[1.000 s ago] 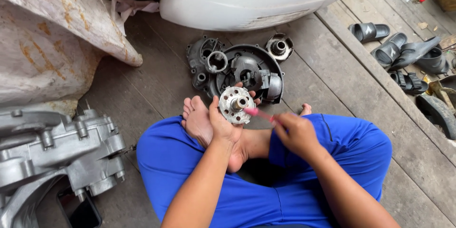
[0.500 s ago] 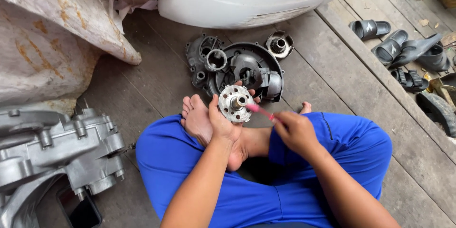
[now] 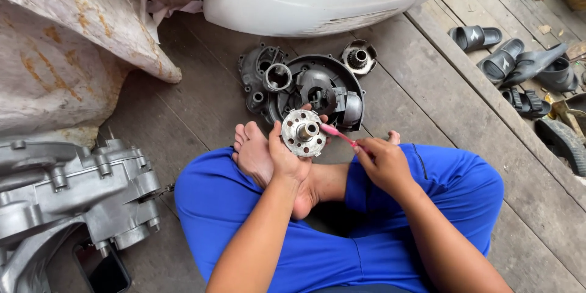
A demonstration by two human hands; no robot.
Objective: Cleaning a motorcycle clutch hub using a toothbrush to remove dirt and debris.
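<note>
Round metal hub (image 3: 303, 133) with centre boss sits in my left hand (image 3: 287, 160), fingers clamped round its rim, face up over my crossed feet. Looks like solid steel: probably heavy for its size, rigid, likely greasy, so rim grip is the right hold; the boss would be slippery. My right hand (image 3: 384, 165), just right of the hub, is closed on a pink toothbrush (image 3: 337, 135), bristles touching the boss. Just beyond the hub: dark engine cover (image 3: 323, 88) on the wooden floor (image 3: 195, 104). Well left: silver crankcase (image 3: 67, 189).
</note>
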